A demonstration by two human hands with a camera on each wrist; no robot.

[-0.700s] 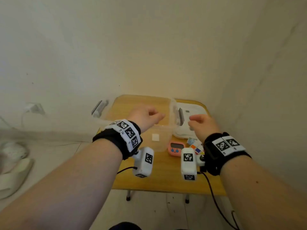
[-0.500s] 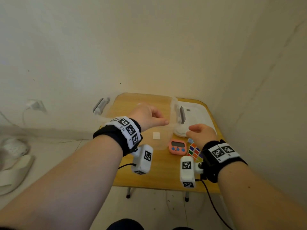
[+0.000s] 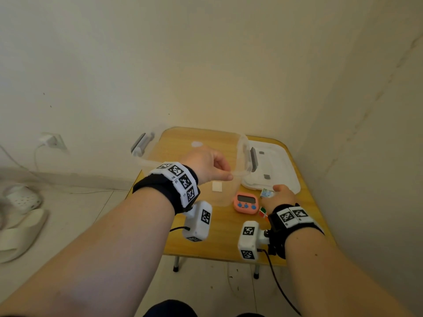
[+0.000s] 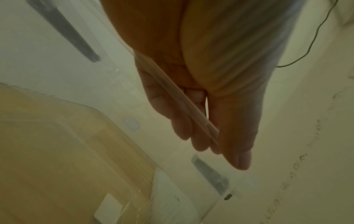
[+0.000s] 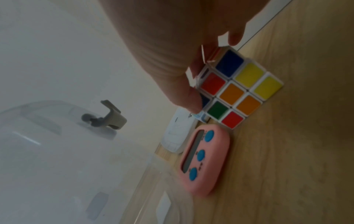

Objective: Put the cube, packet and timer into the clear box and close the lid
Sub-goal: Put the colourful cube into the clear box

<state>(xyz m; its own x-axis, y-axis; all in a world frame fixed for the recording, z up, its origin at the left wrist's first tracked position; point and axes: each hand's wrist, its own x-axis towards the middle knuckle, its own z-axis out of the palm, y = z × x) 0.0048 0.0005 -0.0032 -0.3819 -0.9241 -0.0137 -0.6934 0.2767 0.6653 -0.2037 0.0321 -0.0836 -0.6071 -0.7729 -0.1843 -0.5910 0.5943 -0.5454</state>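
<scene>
The open clear box [image 3: 242,154] stands on the small wooden table [image 3: 224,243]. My left hand [image 3: 225,173] pinches its near rim [image 4: 182,98], thumb on one side and fingers on the other. Right of the box, on the table, lie the pink timer [image 3: 246,202], the small packet [image 3: 266,192] and the colour cube [image 5: 241,87]. My right hand [image 5: 212,68] is curled over the cube, thumb on its near side and fingers on the far side. In the head view only one corner of the cube [image 3: 263,212] shows under that hand. The timer [image 5: 205,163] lies face up beside it.
The white lid [image 3: 281,170] lies flat at the table's back right, behind the packet. Grey latches [image 3: 140,143] hang on both ends of the box. Walls stand close behind and to the right. Slippers [image 3: 20,202] lie on the floor at the left.
My right hand has come back from the lid's near edge and dropped onto the cube. My left hand stays on the box rim.
</scene>
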